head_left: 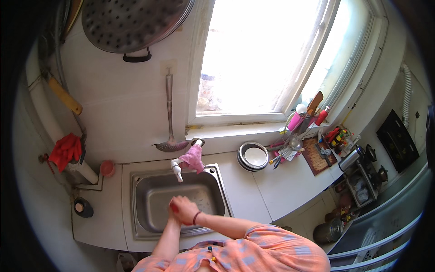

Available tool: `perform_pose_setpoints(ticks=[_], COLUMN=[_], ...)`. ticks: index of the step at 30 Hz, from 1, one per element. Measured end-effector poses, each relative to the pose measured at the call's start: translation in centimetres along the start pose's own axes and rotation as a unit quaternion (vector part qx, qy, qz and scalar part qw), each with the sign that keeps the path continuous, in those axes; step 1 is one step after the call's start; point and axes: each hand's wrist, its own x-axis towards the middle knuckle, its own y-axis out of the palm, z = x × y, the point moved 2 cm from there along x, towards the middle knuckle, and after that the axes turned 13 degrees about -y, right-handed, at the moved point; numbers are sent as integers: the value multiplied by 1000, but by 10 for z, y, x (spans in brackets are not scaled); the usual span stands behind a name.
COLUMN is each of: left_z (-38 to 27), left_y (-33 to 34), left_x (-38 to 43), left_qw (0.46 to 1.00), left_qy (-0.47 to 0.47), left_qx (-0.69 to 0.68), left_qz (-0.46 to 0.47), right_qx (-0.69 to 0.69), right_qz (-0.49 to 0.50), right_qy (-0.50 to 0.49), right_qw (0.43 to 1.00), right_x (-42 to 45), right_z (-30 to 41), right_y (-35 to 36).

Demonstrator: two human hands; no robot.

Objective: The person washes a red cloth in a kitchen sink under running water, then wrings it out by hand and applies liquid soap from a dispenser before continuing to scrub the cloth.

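Over the stainless steel sink, my left hand and my right hand are clasped together. The right hand, with a dark band at its wrist, covers most of the left one. Something red shows between the hands; what it is, and which hand grips it, cannot be told. Above the basin, the white faucet has a pink cloth draped over its pipe. No running water can be made out.
Right of the sink stand stacked bowls, utensils and a wooden cutting board with a cleaver on it. A pink cup and a dark bottle stand left. Red rubber gloves and a skimmer hang by the wall.
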Motion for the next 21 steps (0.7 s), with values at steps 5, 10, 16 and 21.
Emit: perform_pose_setpoints(ticks=[5,10,16,21], left_z=[-4,-16,-41,-8], left_y=[24,40,-48,4], left_x=[6,-33,-2,-13], left_qw=[994,999,992,998], left_qy=[-4,-24,77,-57], left_qx=[52,-13,36,20], left_qz=[-99,-21,-96,-9], right_qx=[221,682,415,29], right_qz=[-48,-97,-24,71], right_qy=[243,357,223,80], right_qw=[943,631,882,994], right_x=[22,13,6,-38], right_z=[-108,-101,-20,13], right_y=[16,19,11,17])
